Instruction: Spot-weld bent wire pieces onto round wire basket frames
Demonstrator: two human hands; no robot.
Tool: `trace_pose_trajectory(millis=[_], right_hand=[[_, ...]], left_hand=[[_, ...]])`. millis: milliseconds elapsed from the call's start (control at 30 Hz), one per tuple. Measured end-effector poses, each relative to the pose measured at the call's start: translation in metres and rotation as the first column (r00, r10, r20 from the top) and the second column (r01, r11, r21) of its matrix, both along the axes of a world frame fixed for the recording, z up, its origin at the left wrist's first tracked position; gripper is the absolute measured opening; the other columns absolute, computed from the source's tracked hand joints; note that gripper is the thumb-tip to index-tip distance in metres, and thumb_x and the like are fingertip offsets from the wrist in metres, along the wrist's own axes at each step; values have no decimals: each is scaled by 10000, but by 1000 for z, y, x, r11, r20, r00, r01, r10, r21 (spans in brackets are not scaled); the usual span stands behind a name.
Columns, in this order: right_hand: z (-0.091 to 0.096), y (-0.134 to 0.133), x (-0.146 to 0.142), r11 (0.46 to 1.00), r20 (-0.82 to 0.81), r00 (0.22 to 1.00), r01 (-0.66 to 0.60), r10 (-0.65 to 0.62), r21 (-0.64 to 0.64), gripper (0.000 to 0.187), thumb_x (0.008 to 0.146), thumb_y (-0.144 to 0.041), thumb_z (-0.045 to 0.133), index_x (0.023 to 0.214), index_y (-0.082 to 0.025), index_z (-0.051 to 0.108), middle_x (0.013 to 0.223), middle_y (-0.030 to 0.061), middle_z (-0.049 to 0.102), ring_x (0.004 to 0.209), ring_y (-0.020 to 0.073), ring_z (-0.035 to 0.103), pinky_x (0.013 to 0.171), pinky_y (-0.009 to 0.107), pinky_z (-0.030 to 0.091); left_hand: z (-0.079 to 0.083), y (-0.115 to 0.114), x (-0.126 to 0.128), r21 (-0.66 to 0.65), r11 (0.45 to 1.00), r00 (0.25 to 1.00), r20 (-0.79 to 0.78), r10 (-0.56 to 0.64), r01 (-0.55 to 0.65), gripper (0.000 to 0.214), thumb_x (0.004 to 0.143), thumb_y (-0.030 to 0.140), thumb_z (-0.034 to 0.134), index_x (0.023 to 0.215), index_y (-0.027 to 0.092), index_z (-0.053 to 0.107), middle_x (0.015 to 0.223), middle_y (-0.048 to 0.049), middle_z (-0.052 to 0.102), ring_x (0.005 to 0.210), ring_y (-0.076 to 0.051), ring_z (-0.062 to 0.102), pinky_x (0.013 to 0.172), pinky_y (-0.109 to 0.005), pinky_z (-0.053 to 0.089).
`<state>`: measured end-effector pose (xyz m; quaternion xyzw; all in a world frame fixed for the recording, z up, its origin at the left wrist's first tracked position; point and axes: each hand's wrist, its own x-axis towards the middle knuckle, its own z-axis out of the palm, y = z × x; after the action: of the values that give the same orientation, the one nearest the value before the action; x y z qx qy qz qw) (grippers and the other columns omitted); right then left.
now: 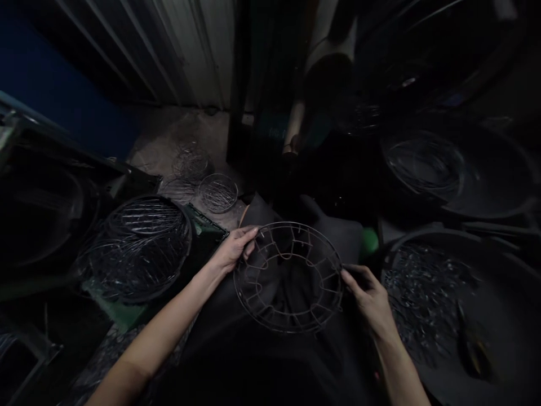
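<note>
A round wire frame is held between the two hands, above a dark cloth in front of the body. It is tilted a little, with its far edge higher. The step in hand appears to be steadying and turning the frame for inspection or fitting. It is judged to go best if the outer ring is gripped at opposite points, as it is here, so that the thin wires are not bent. Turning is best done by small shifts of the fingers along the ring, and the bent inner spokes (easily snagged) are best left untouched.

The left hand is closed on the far-left part of the ring. The ring is pinched between thumb and fingertips, the wrist is straight and the forearm is stretched in from the lower left. The right hand is closed on the ring's right edge. Its fingers are curled, its back is turned upward and its forearm comes up from the lower right. Whether something small is also held in it cannot be told in the dim light.

Out beyond the left hand, a stack of wire guards lies on a green crate, and further off a small wire basket lies on the floor. Just outside the right hand a dark tub is seen, with small metal pieces heaped in it.
</note>
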<state>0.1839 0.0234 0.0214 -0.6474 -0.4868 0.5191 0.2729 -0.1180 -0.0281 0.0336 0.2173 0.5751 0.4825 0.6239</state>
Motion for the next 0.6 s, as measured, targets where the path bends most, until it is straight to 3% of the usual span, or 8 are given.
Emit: trace_pose_trajectory(millis=[133,233,367,467,600], right_hand=[[5,11,1,976,-168,981,-124,94,-179,476,599,-514,741,967,-220,669,937,79,697,880,238,652,715,330,533],[16,16,1,934,-139,959,-273,247,-228,433,621,-583,683,802,-190,709,821,86,700,780,244,656,643,322,527],[37,21,-6,948,-35,952,-307,305,-82,423,689,-595,588,670,-179,663,665,38,651,635,187,609,582,286,494],[45,31,-12,951,-13,952,-307,307,39,377,721,-543,577,773,-178,656,732,34,658,695,182,609,627,280,495],[41,49,-17,919,-32,920,-388,391,71,403,760,-514,569,959,-172,648,894,61,680,839,213,625,740,319,509]], left_hand=[[-7,-1,-1,-7,1000,1000,26,13,-13,392,798,479,612,906,102,613,377,78,373,335,-37,274,382,-174,189],[-6,-4,-2,6,999,999,44,32,-32,328,799,439,629,835,116,591,384,79,371,341,-31,273,386,-169,188],[6,-2,-6,57,997,995,83,50,-55,279,804,389,641,748,137,537,376,86,352,328,-31,268,383,-166,205],[11,5,-7,120,987,990,104,95,-108,357,778,387,669,630,150,447,368,84,347,320,-28,273,378,-160,233],[1,13,-8,109,983,985,105,138,-150,422,718,426,716,606,158,410,367,93,336,313,-24,252,357,-150,223]])
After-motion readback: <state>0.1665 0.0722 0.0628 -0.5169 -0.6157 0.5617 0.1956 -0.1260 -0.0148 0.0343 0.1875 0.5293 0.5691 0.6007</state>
